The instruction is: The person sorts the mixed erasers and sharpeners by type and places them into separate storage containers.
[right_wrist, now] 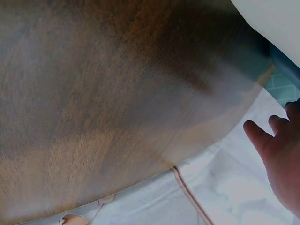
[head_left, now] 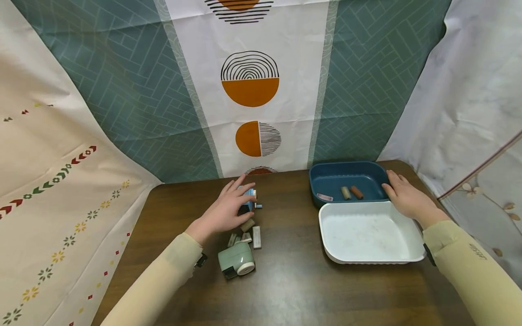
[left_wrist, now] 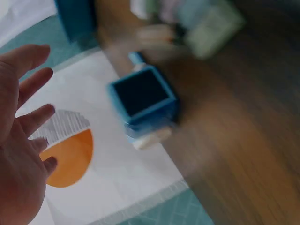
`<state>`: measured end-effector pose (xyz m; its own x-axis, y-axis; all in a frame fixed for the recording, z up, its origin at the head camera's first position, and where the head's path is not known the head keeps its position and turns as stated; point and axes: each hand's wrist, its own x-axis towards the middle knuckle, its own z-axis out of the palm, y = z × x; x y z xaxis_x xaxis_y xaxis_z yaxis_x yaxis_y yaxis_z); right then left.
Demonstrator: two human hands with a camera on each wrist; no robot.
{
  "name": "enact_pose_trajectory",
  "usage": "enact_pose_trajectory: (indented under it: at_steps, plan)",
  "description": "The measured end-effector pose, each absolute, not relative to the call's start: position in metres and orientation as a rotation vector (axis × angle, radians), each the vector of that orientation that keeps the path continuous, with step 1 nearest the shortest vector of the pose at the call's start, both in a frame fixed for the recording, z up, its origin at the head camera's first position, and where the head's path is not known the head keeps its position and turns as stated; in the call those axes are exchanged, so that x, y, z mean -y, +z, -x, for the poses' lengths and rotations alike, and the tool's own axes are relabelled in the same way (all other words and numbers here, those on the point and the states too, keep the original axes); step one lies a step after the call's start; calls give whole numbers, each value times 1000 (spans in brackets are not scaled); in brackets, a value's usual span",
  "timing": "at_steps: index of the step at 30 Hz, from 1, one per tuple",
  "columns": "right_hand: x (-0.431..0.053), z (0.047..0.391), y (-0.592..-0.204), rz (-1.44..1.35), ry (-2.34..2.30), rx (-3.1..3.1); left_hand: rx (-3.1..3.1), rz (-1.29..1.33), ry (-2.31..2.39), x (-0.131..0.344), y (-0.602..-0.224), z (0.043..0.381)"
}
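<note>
My left hand [head_left: 228, 206] hovers with spread fingers over a small blue crank pencil sharpener [head_left: 252, 194], partly covering it in the head view. The left wrist view shows the sharpener [left_wrist: 140, 91] blurred, apart from the fingers. Just below this hand lie several small blocks that look like erasers, among them a beige one [head_left: 247, 225] and a white one [head_left: 256, 237]. Nearer me sits a green pencil sharpener [head_left: 236, 258]. At the right end of the blue tray [head_left: 350, 168], my right hand [head_left: 408, 197] rests at the rim, its visible fingers fairly straight.
Inside the blue tray lie a beige block [head_left: 345, 193], a reddish-brown block [head_left: 357, 192] and a pinkish piece [head_left: 325, 197]. A white tray [head_left: 371, 260] stands against its near side. Patterned cloth [head_left: 261, 99] hangs behind the brown table [head_left: 293, 290].
</note>
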<state>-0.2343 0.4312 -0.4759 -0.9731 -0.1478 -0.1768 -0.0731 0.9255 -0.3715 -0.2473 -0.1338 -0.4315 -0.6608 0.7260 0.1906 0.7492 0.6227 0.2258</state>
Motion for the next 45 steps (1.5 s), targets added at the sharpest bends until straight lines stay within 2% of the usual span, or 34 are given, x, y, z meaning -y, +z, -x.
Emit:
enact_pose_trajectory:
  at_steps: [8,17,45]
  plan:
    - [-431,235,-476,162,-544,-2884,2814,1283,-320,154,-444,241]
    - [-432,236,-478,161,-541,-2887,2883,1344,-113,153,-453,239]
    - [-432,234,-478,156,-532,-2892,3003,1293,-89,144,-470,247]
